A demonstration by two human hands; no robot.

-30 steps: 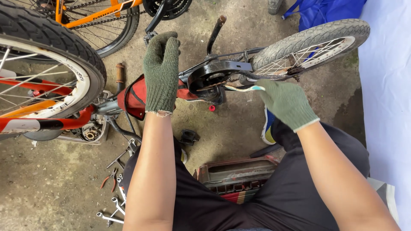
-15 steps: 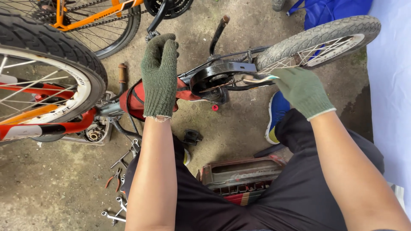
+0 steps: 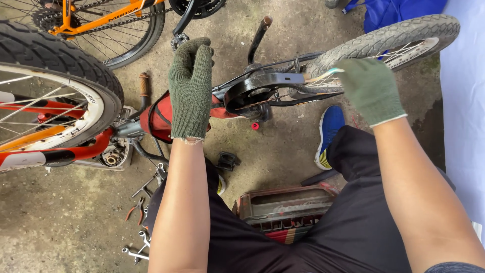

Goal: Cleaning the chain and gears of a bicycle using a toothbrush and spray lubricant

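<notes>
Knitted cloth gloves, coarse and matt, dull green, on both left hand (image 3: 190,91) and right hand (image 3: 371,90). Under the left glove, glossy red painted metal frame (image 3: 156,119). Between the hands, black chain guard (image 3: 262,86) with a faint sheen (metal or plastic, cannot tell). Beyond the right hand, matt, dusty grey rubber tyre (image 3: 384,38) with fine tread. Below the left forearm, bare shiny metal wrenches (image 3: 136,250) on rough, stained concrete floor (image 3: 65,222).

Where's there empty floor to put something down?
Bare concrete floor lies at lower left, bordered by the scattered wrenches and pliers and the red frame. Another patch sits between the pedal and blue shoe. Around the left hand and right hand it's crowded.
</notes>
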